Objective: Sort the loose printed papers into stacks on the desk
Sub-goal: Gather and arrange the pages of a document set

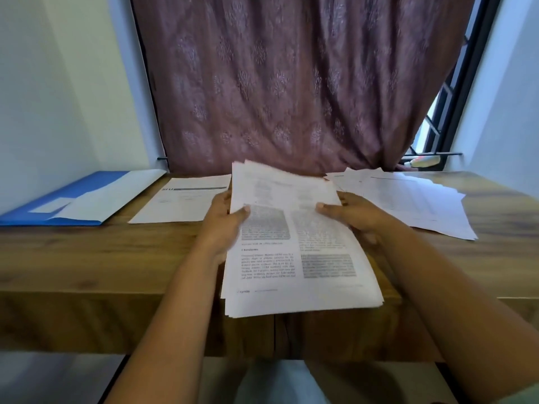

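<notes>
Both hands grip a thick sheaf of white printed papers (294, 240) above the brown wooden surface (87, 258), left hand (224, 223) and right hand (354, 217) pinching opposite edges, thumbs on top. The top page shows two text columns with grey shaded blocks, its edges slightly fanned.

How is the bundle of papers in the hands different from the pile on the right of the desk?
The bundle is held up by both hands, left hand and right hand; the pile lies flat on the desk, untouched. The bundle's edges are roughly squared; the pile is fanned out and messy. The bundle's top page shows dense two-column text; the pile's print looks faint. Both are white printed sheets.
</notes>
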Motion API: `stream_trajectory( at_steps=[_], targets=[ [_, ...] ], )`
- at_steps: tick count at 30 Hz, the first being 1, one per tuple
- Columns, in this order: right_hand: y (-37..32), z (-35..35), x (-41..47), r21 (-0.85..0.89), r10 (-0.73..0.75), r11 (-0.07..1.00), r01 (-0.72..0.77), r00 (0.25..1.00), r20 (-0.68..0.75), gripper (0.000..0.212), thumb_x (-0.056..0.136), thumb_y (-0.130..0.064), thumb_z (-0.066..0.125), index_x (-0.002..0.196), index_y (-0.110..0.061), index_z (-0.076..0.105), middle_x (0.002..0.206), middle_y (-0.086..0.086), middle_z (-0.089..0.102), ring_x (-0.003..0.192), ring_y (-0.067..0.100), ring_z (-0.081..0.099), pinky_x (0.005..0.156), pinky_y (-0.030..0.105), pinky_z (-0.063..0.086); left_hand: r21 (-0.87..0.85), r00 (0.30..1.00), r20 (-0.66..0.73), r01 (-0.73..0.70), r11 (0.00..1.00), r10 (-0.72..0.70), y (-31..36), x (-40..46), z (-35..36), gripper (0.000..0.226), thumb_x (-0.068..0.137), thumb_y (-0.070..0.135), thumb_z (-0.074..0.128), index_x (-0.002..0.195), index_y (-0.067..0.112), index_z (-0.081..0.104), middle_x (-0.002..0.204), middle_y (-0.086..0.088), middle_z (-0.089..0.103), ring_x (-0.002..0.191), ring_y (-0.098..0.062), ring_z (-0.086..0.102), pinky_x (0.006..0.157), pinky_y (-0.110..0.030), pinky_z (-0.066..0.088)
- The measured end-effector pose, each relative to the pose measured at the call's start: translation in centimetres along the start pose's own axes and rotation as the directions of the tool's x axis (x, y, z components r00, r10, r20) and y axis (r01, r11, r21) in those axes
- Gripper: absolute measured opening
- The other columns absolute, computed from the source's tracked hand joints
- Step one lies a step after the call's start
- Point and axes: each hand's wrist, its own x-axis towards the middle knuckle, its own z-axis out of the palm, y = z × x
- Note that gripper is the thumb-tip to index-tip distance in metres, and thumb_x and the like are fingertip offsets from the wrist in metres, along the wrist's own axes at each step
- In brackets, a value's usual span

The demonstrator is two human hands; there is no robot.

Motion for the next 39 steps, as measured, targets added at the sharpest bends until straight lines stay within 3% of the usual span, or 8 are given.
stream_trajectory(
  at_steps=[6,10,13,17,21,23,28,39],
  targets=[
    [-2.3,-1.4,-0.2,0.401,0.137,0.879,-0.257,0.943,0.304,0.027,0.093,-0.018,0.059,0.118,-0.007,0.062,0.109,0.014,0.071,0.089,0.028,0.072,0.065,0.038,0.061,-0.062,0.997,-0.080,-0.019,0.998,0.014,1.7,1.7,0.3,0.070,0.097,0.008,0.059,0.151,0.028,0.021,0.119,0.006,0.056,0.088,-0.011,0.062,0.057,-0.024,0.050],
    [-3.0,-1.4,0.3,0.192,0.073,0.977,-0.093,0.991,0.113,0.011,0.095,-0.014,0.059,0.100,-0.006,0.064,0.082,0.008,0.073,0.060,0.015,0.071,0.051,0.021,0.054,-0.043,0.986,-0.093,0.133,0.990,-0.137,2.0,2.6,0.4,0.063,0.096,0.006,0.058,0.147,0.029,0.028,0.106,0.003,0.053,0.084,-0.019,0.062,0.055,-0.026,0.051],
    [-1.3,-1.6,1.4,-0.156,0.091,0.985,-0.070,0.988,0.126,0.021,0.089,-0.011,0.066,0.110,-0.010,0.064,0.100,0.005,0.072,0.072,0.013,0.070,0.065,0.023,0.055,0.271,0.992,-0.028,0.122,0.955,-0.119,0.6,3.1,0.0,0.042,0.094,0.009,0.061,0.132,0.016,0.045,0.102,0.003,0.059,0.081,-0.014,0.057,0.067,-0.029,0.049],
    [-0.5,-2.0,1.0,-0.560,0.281,0.824,-0.082,0.919,0.278,0.054,0.085,-0.014,0.073,0.134,-0.016,0.049,0.105,-0.001,0.069,0.059,0.006,0.069,0.053,0.019,0.051,0.689,0.959,0.148,0.075,0.721,-0.242,-0.8,3.0,-0.2,0.053,0.088,0.020,0.073,0.131,0.021,0.043,0.129,0.002,0.053,0.100,-0.015,0.053,0.073,-0.026,0.048],
    [-1.5,-3.8,2.4,-0.843,0.171,0.526,-0.117,0.985,-0.030,0.096,0.071,-0.050,0.081,0.146,-0.021,0.029,0.136,0.005,0.055,0.107,0.024,0.063,0.090,0.035,0.051,0.942,0.984,0.080,-0.023,0.334,-0.159,0.8,3.3,0.2,0.059,0.082,0.040,0.077,0.126,0.021,0.044,0.134,-0.003,0.055,0.100,-0.019,0.059,0.071,-0.024,0.047],
    [-1.3,-4.3,3.8,-0.794,0.005,0.604,-0.065,0.997,-0.078,0.084,0.073,-0.048,0.081,0.142,-0.025,0.038,0.138,0.005,0.051,0.121,0.029,0.053,0.102,0.040,0.044,0.973,0.991,0.088,-0.063,0.222,-0.103,1.5,4.2,0.7,0.065,0.081,0.049,0.075,0.131,0.019,0.047,0.136,-0.004,0.055,0.109,-0.022,0.058,0.082,-0.030,0.048],
    [-0.2,-3.2,8.3,-0.458,-0.173,0.878,0.143,0.985,-0.026,0.016,0.092,-0.003,0.062,0.101,-0.014,0.069,0.106,0.006,0.070,0.101,0.022,0.065,0.087,0.025,0.053,0.872,0.923,0.377,-0.326,0.366,-0.078,2.7,8.0,5.0,0.070,0.080,0.057,0.072,0.135,0.020,0.050,0.140,-0.001,0.053,0.121,-0.023,0.053,0.091,-0.031,0.043],
    [2.3,-4.1,13.2,-0.740,-0.212,0.660,0.133,0.977,-0.013,0.036,0.105,-0.033,0.036,0.116,-0.017,0.065,0.123,0.004,0.063,0.110,0.026,0.057,0.100,0.035,0.042,0.725,0.841,0.541,-0.475,0.499,0.015,-4.2,13.3,7.8,0.090,0.062,0.072,0.074,0.136,0.029,0.047,0.128,0.006,0.041,0.125,-0.014,0.028,0.097,-0.035,0.031]
  ],
)
